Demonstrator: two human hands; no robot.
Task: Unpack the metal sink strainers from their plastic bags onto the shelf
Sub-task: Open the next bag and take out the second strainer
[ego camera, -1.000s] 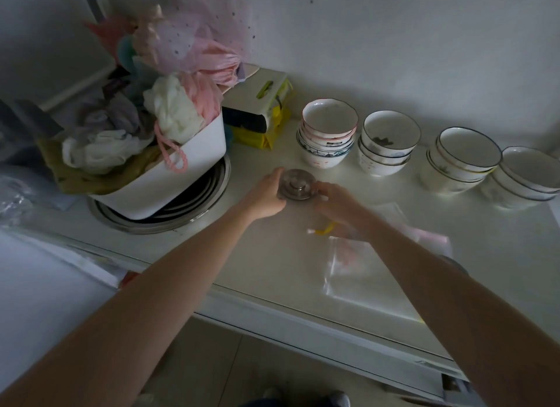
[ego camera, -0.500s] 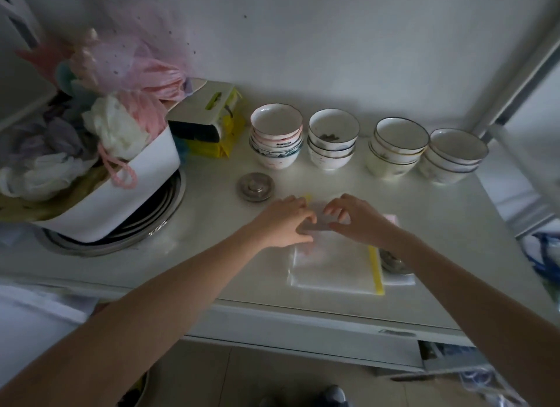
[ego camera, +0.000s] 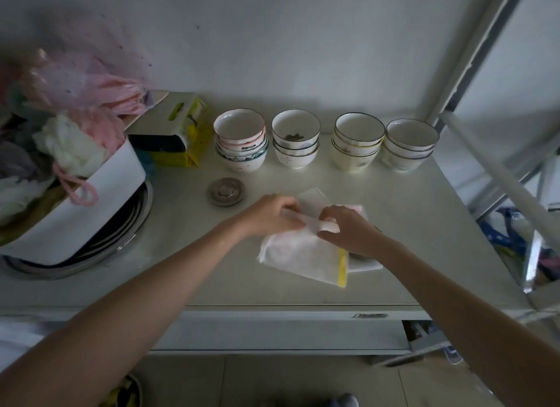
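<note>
At the left edge of the shelf there's a white tub stuffed with pink and white bags, sitting on some round metal trays. Just right of that, against the back edge, a yellow and white package. Then one metal sink strainer already out of its bag, lying flat on the shelf in front of the leftmost of four bowl stacks lined up along the back. Left hand and right hand are both near the middle of the shelf, each pinching the top edge of a clear plastic bag with a yellow zip strip. Under the right wrist, toward the front edge, you can just see a bit of another strainer in a second bag, mostly hidden. Metal shelf frame on the right.
</note>
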